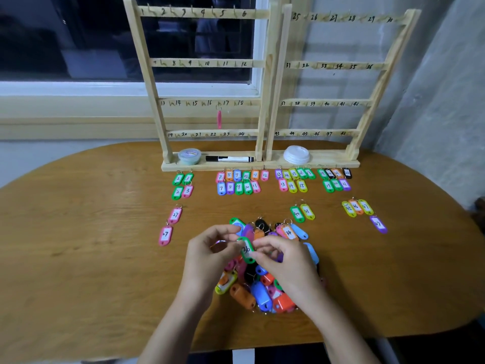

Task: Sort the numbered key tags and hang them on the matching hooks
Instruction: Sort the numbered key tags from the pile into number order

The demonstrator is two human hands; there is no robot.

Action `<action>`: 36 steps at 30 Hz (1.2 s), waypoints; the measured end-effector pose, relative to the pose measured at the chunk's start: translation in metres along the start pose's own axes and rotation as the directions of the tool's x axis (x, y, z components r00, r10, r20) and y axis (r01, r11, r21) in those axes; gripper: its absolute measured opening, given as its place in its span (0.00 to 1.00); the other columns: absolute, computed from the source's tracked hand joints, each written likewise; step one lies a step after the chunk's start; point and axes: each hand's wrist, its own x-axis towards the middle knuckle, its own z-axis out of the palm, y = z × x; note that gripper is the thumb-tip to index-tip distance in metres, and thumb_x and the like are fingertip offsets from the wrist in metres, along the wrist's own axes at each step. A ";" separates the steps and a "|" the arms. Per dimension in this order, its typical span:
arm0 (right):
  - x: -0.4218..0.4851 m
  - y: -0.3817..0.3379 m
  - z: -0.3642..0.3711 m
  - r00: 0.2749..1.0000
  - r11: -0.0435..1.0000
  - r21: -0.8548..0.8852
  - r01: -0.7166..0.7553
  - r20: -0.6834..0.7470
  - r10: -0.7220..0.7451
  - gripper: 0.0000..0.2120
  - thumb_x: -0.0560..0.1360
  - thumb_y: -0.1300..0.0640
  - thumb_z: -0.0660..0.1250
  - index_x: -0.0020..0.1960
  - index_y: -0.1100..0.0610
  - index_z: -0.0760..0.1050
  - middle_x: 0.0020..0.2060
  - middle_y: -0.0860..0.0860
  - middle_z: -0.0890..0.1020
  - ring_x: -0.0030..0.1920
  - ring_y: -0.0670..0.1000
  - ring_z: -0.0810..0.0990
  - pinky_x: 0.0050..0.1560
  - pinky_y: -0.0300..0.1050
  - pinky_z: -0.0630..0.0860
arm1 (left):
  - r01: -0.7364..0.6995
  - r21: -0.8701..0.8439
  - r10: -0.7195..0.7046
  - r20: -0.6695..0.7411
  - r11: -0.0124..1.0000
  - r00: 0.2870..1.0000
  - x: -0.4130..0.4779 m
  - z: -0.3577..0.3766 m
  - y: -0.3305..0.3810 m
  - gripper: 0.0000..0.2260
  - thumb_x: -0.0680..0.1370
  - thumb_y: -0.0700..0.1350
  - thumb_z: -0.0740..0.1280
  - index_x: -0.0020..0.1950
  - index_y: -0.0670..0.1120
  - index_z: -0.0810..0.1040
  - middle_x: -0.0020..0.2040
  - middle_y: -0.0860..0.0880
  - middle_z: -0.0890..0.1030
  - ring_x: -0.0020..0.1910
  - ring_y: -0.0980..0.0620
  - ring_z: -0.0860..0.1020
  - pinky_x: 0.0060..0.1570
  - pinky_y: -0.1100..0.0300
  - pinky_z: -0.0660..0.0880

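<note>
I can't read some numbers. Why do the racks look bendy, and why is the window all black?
Head view: the wide-angle lens bows the left rack, the right rack and the table edge. The window is dark, with faint reflections. The left hand and right hand, pinching the green tag, look slightly blurred. Far numbers are just small.

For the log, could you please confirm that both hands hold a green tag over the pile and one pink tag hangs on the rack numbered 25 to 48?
Not quite: the head view shows the pink tag hanging on the rack numbered 1 to 24, near 17. The left hand and right hand do hold the green tag over the pile.
</note>
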 end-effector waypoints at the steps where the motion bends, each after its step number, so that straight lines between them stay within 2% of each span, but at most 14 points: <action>1: 0.001 0.000 -0.001 1.000 1.000 -0.001 -0.005 0.009 0.005 0.05 0.71 0.60 0.74 0.45 0.51 0.83 0.31 0.39 0.80 0.36 0.34 0.77 0.39 0.28 0.71 | 0.003 0.002 -0.003 0.014 1.000 1.000 0.001 0.001 0.000 0.11 0.71 0.30 0.72 0.45 0.46 0.83 0.37 0.50 0.82 0.37 0.55 0.79 0.35 0.65 0.75; 3: 0.003 0.003 -0.003 1.000 1.000 -0.007 -0.015 0.001 0.015 0.11 0.71 0.61 0.73 0.40 0.45 0.79 0.30 0.38 0.80 0.35 0.36 0.77 0.38 0.29 0.72 | -0.007 0.046 0.006 0.024 0.999 1.000 0.004 0.000 0.001 0.10 0.71 0.32 0.72 0.46 0.46 0.83 0.39 0.48 0.83 0.39 0.54 0.80 0.37 0.63 0.77; 6: 0.011 0.011 -0.013 0.993 0.995 0.086 -0.058 -0.102 0.067 0.11 0.72 0.63 0.72 0.39 0.47 0.78 0.34 0.41 0.82 0.36 0.38 0.77 0.41 0.31 0.73 | -0.087 0.270 0.099 -0.031 0.959 0.995 0.021 -0.007 -0.001 0.09 0.72 0.37 0.74 0.46 0.49 0.82 0.42 0.52 0.84 0.42 0.58 0.81 0.40 0.63 0.78; 8: 0.014 0.014 -0.023 0.983 0.984 0.157 -0.088 -0.147 0.111 0.09 0.73 0.64 0.71 0.42 0.49 0.79 0.38 0.46 0.83 0.38 0.40 0.79 0.42 0.30 0.74 | -0.149 0.457 0.172 -0.009 0.877 0.985 0.034 -0.013 -0.004 0.07 0.73 0.39 0.73 0.47 0.50 0.82 0.42 0.55 0.83 0.40 0.60 0.80 0.38 0.67 0.75; 11: 0.019 0.019 -0.034 0.977 0.977 0.180 -0.115 -0.156 0.144 0.08 0.74 0.63 0.71 0.44 0.49 0.79 0.41 0.47 0.83 0.42 0.42 0.81 0.44 0.30 0.75 | -0.194 0.633 0.204 0.057 0.749 0.977 0.050 -0.014 -0.010 0.06 0.74 0.40 0.72 0.49 0.49 0.82 0.42 0.55 0.81 0.40 0.60 0.79 0.37 0.71 0.72; 15: 0.022 0.026 -0.038 0.970 0.968 0.212 -0.132 -0.173 0.170 0.09 0.74 0.62 0.71 0.45 0.48 0.79 0.41 0.46 0.84 0.43 0.42 0.81 0.45 0.31 0.76 | -0.212 0.769 0.194 0.116 0.603 0.974 0.062 -0.002 -0.017 0.11 0.74 0.43 0.72 0.56 0.46 0.81 0.46 0.52 0.80 0.45 0.53 0.77 0.43 0.61 0.76; 18: 0.023 0.029 -0.041 0.967 0.965 0.227 -0.131 -0.184 0.175 0.09 0.74 0.63 0.71 0.44 0.48 0.79 0.40 0.46 0.83 0.42 0.41 0.81 0.45 0.32 0.76 | -0.185 0.809 0.135 0.132 0.558 0.982 0.066 0.006 -0.020 0.15 0.74 0.46 0.72 0.60 0.47 0.78 0.49 0.51 0.81 0.48 0.51 0.78 0.47 0.52 0.79; 21: 0.024 0.033 -0.046 0.964 0.963 0.233 -0.134 -0.196 0.182 0.09 0.74 0.63 0.71 0.44 0.48 0.79 0.40 0.46 0.83 0.41 0.39 0.81 0.44 0.30 0.75 | -0.156 0.823 0.088 0.129 0.547 0.988 0.068 0.010 -0.020 0.17 0.74 0.46 0.73 0.62 0.49 0.77 0.50 0.50 0.81 0.49 0.51 0.79 0.48 0.52 0.80; 26: 0.028 0.043 -0.058 0.957 0.960 0.242 -0.138 -0.217 0.192 0.09 0.74 0.63 0.70 0.43 0.49 0.79 0.38 0.46 0.83 0.40 0.37 0.80 0.43 0.29 0.75 | -0.109 0.787 0.071 0.083 0.607 0.994 0.071 0.010 -0.019 0.16 0.73 0.42 0.73 0.60 0.48 0.79 0.44 0.52 0.81 0.45 0.52 0.80 0.49 0.50 0.79; 31: 0.033 0.051 -0.065 0.955 0.961 0.240 -0.137 -0.227 0.192 0.08 0.74 0.63 0.70 0.43 0.50 0.79 0.39 0.46 0.83 0.40 0.38 0.80 0.43 0.29 0.75 | -0.128 0.817 0.039 0.129 0.562 0.991 0.069 0.010 -0.019 0.15 0.72 0.46 0.74 0.57 0.52 0.78 0.40 0.59 0.79 0.48 0.53 0.79 0.54 0.46 0.76; 36: 0.037 0.058 -0.067 0.955 0.966 0.227 -0.127 -0.237 0.181 0.08 0.74 0.63 0.69 0.43 0.50 0.79 0.40 0.47 0.83 0.41 0.39 0.80 0.43 0.29 0.75 | -0.151 0.804 0.040 0.157 0.576 0.987 0.069 0.005 -0.021 0.12 0.73 0.46 0.73 0.56 0.51 0.80 0.43 0.57 0.80 0.47 0.54 0.78 0.53 0.46 0.76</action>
